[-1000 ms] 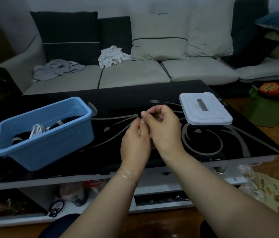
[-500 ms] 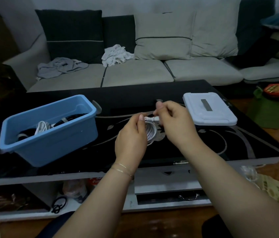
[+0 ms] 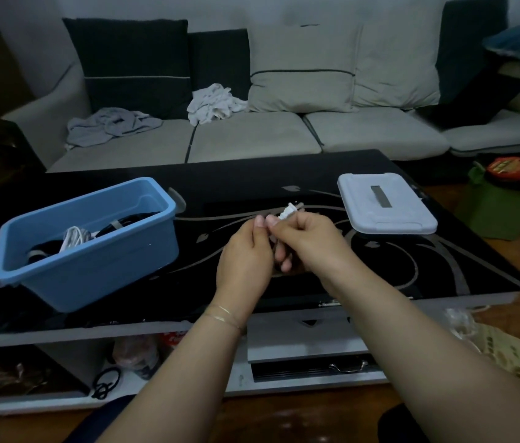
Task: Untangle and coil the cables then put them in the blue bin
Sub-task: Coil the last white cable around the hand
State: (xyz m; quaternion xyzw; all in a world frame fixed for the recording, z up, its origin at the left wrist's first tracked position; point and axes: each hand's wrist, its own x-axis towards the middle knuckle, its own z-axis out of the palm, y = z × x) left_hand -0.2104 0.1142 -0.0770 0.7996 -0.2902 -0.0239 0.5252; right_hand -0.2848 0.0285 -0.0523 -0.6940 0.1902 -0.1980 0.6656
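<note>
Both hands meet over the middle of the black glass table (image 3: pixel 444 270). My left hand (image 3: pixel 246 257) and my right hand (image 3: pixel 306 241) together hold a small white cable (image 3: pixel 288 212); its white plug end sticks up above my right thumb, and the coiled part is hidden between the palms. The blue bin (image 3: pixel 92 260) stands at the left of the table, tilted toward me. Inside it lie a coiled white cable (image 3: pixel 75 238) and black cables (image 3: pixel 127 220).
The bin's white lid (image 3: pixel 383 203) lies flat at the table's right. A sofa (image 3: pixel 252 135) with cushions and crumpled clothes runs behind the table. A green bag (image 3: pixel 495 206) with packets sits on the floor at right. Below the tabletop are a shelf and drawer.
The white coil that showed between my hands half a second ago is now closed inside them. My hands have drawn together, and the plug end now points up and away.
</note>
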